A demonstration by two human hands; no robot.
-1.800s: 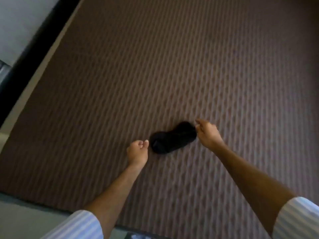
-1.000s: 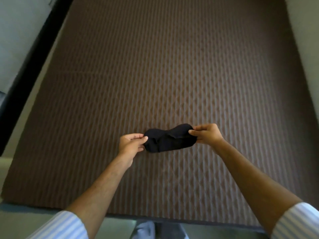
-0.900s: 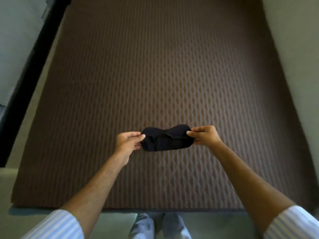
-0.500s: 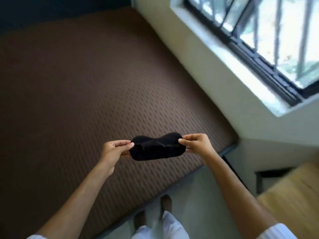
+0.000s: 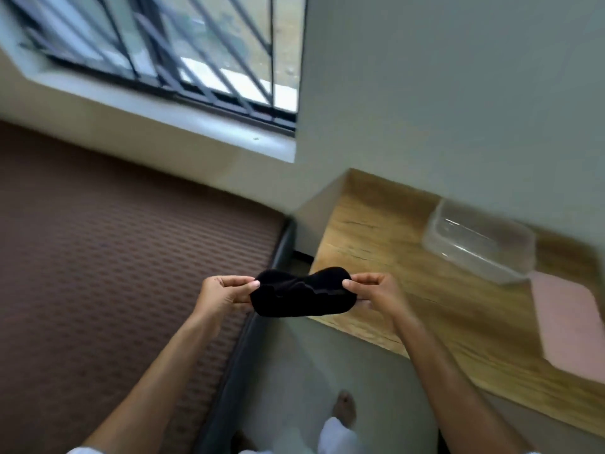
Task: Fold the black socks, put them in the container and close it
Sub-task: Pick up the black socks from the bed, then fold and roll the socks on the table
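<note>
My view has swung right since a moment ago: the window (image 5: 183,60) now sits upper left, the brown bed (image 5: 114,273) has slid to the left, and a wooden shelf (image 5: 393,257) has come into sight on the right. I still hold the folded socks (image 5: 302,294) in the air between both hands, over the shelf's near corner. My left hand (image 5: 222,294) pinches the left end, my right hand (image 5: 376,293) pinches the right end. On the shelf, well apart from the socks, stands the clear container (image 5: 478,245), open, with its pink lid (image 5: 569,326) lying flat just beside it. No writing can be read anywhere.
</note>
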